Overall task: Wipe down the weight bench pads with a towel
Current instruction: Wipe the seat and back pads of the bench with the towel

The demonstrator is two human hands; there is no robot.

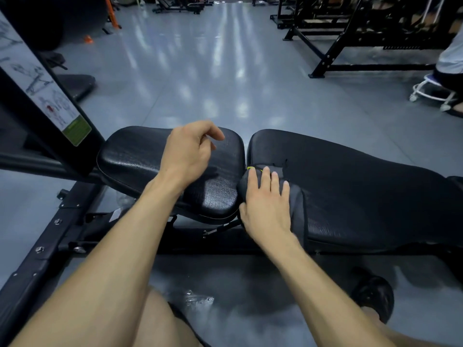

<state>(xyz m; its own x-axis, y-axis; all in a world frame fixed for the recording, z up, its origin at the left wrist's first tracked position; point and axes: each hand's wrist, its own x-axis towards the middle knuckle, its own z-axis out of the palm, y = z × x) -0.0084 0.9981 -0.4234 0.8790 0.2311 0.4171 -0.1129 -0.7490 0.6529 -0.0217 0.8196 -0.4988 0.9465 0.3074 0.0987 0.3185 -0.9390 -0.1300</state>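
The right hand (266,204) lay flat on a dark towel (294,196), fingers straight and a little spread, pressing the cloth down at the near left end of the long pad (363,191). The towel was draped over that pad's edge, just beside the gap between the two pads, and a small yellow-green tag (251,168) showed at its far corner by the fingertips. The left hand (189,152) hung over the seat pad (140,159) with its fingers loosely curled and nothing in them; whether it touched the pad could not be told.

Both pads were black and creased, set end to end with a narrow gap between them, the seat pad on the left and the long pad running off to the right. They sat on a black frame (50,246) whose bolted rail ran toward the lower left. A black upright (47,96) with a white instruction sticker rose just left of the seat pad.

Below the arms, a bare knee (160,319) showed at the bottom edge, and a dark shoe (375,296) stood on the floor to the lower right. The grey floor (213,71) shone with light streaks. Black racks (350,38) stood at the far right, and near them a person (451,58) sat on a white stool (431,91).
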